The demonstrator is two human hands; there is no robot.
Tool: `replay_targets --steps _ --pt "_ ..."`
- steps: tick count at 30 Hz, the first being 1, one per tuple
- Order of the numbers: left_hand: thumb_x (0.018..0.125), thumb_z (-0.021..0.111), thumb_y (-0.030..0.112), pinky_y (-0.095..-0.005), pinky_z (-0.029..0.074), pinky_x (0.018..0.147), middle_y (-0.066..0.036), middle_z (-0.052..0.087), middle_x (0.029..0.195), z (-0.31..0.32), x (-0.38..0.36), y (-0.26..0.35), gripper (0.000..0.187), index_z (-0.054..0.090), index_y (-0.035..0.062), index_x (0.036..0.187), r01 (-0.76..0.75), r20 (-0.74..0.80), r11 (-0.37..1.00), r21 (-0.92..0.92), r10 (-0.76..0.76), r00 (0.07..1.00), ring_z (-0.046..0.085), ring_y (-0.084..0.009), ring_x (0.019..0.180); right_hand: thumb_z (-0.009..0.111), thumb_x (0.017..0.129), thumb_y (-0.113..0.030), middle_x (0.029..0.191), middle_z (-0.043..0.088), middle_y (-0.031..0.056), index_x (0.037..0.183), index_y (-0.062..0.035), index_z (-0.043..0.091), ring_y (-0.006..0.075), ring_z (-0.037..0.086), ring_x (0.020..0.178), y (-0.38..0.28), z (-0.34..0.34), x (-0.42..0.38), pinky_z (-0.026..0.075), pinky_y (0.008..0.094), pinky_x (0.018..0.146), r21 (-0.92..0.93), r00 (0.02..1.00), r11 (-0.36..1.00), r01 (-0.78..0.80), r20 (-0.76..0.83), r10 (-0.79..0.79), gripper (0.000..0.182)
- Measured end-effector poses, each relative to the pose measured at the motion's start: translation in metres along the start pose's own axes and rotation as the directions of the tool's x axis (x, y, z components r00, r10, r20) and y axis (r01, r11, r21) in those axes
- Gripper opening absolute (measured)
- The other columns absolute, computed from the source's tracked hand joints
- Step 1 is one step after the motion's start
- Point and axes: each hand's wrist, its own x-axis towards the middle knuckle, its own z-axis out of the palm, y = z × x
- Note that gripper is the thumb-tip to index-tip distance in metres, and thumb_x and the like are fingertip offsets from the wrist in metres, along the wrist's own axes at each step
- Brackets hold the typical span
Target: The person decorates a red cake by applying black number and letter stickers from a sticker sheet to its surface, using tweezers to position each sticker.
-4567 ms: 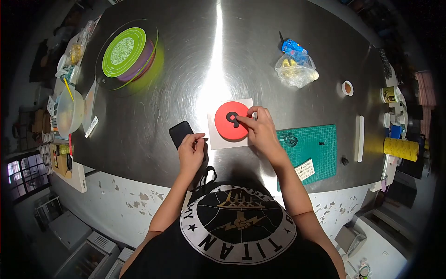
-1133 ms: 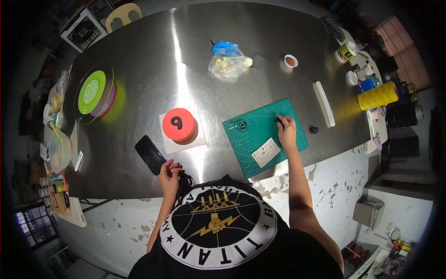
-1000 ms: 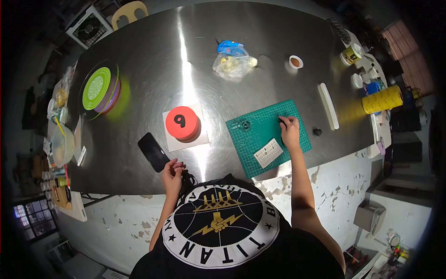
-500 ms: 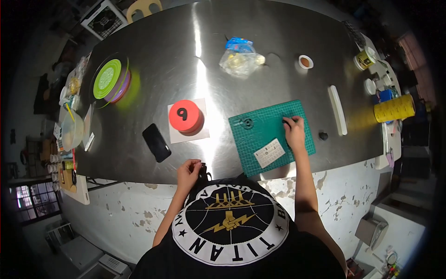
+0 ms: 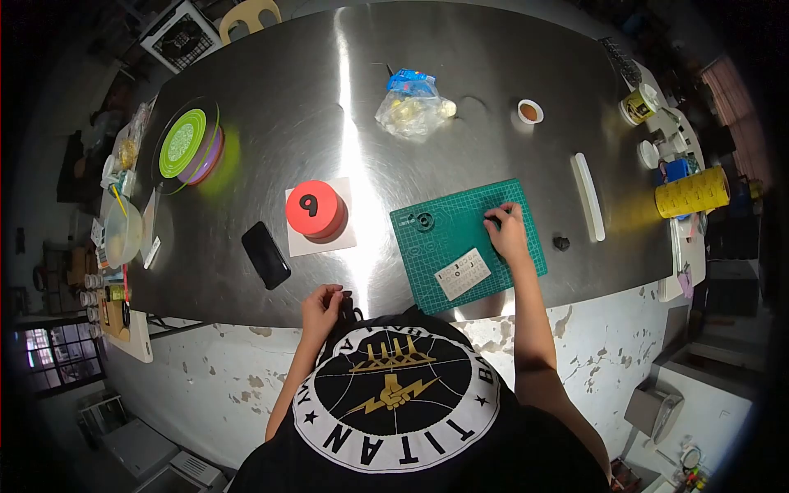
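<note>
My right hand (image 5: 509,233) rests on the green cutting mat (image 5: 448,238), fingers drawn together at a small black piece (image 5: 493,219) that they mostly cover. A pale letter mould (image 5: 463,275) with dark filling in a few of its letters lies on the mat, left of that hand. Near the mat's upper left corner sits a black ring-shaped piece (image 5: 423,221). My left hand (image 5: 323,312) is at the table's front edge, thumb and fingers pinched; a small dark bit shows at the fingertips, too small to name.
A red round cake (image 5: 315,211) bearing a black figure stands on a white board (image 5: 349,234), with a phone (image 5: 265,255) beside it. Further off are a plastic bag (image 5: 413,111), a small white cup (image 5: 530,112) and a green turntable (image 5: 182,143). A white rolling pin (image 5: 588,197) and black lump (image 5: 561,243) lie rightward.
The whole view has shifted slightly, so the table things appear a little further left. My right hand stays on the mat with fingers at the black piece; my left stays pinched.
</note>
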Motion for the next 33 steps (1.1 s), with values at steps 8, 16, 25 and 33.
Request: replay_targets --steps 8,16,25,33 --pt "0.083 0.054 0.007 -0.0250 0.048 0.065 -0.011 0.067 0.079 -0.007 0.005 0.006 0.014 0.060 -0.0021 0.092 -0.004 0.062 0.999 0.045 0.001 0.998 0.063 -0.0128 0.070 0.071 0.065 -0.007 0.103 0.049 0.0126 0.079 -0.0043 0.063 0.0241 0.056 0.085 0.006 -0.001 0.008 0.047 0.0330 0.077 0.040 0.994 0.997 -0.070 0.092 0.066 0.017" --pt "0.082 0.054 0.008 -0.0256 0.048 0.066 -0.011 0.066 0.081 -0.015 0.013 -0.013 0.015 0.060 -0.0023 0.092 -0.016 0.095 1.000 0.004 0.016 0.995 0.063 -0.0139 0.071 0.069 0.068 -0.010 0.076 0.059 0.0095 0.079 -0.0045 0.063 0.0167 0.057 0.063 -0.051 -0.005 -0.024 0.047 0.0277 0.059 0.177 0.985 0.980 -0.085 0.166 0.056 0.014" --pt "0.083 0.058 0.009 -0.0218 0.046 0.063 -0.007 0.065 0.080 -0.025 0.036 -0.042 0.017 0.060 -0.0020 0.096 0.006 0.265 0.986 -0.167 0.039 0.963 0.060 -0.0103 0.070 0.069 0.072 -0.009 0.066 0.060 0.0031 0.082 0.0003 0.061 0.0062 0.055 0.060 -0.161 0.108 -0.090 0.044 0.0210 0.056 0.463 0.864 0.862 -0.206 0.500 -0.062 0.015" --pt "0.081 0.060 0.006 -0.0209 0.047 0.071 -0.011 0.063 0.091 -0.042 0.055 -0.046 0.025 0.056 -0.0053 0.103 0.119 0.290 0.929 -0.350 -0.014 0.957 0.059 -0.0107 0.080 0.067 0.073 -0.011 0.070 0.064 0.0078 0.083 0.0019 0.061 0.0096 0.060 0.060 -0.195 0.182 -0.097 0.047 0.0223 0.057 0.607 0.884 0.769 -0.200 0.451 -0.126 0.017"
